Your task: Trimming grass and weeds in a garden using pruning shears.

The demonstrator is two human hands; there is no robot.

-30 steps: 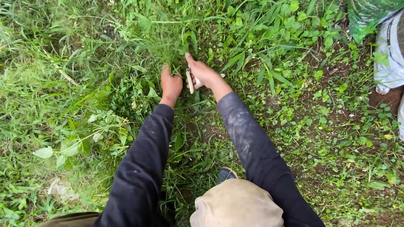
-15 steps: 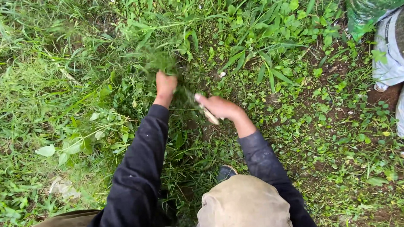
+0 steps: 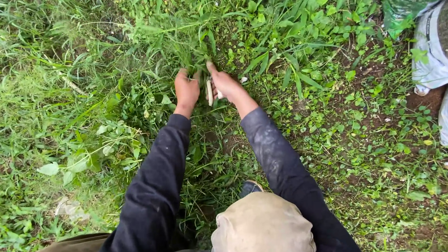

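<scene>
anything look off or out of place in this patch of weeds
Mostly not. The left hand grips a grass tuft and the right hand holds a pale-handled tool beside it. The one stray item is a pale, crumpled scrap lying in the grass at lower left; I can't tell what it is.

dense grass [image 3: 146, 39] crowds ahead; sacks [image 3: 437, 49] block right.

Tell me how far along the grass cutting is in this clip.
Done: the ground to the right shows bare soil between low leaves. In hand: the left hand grips a grass tuft while the right hand holds a pale-handled tool at its base. Left: tall grass covers the left side and top.
</scene>
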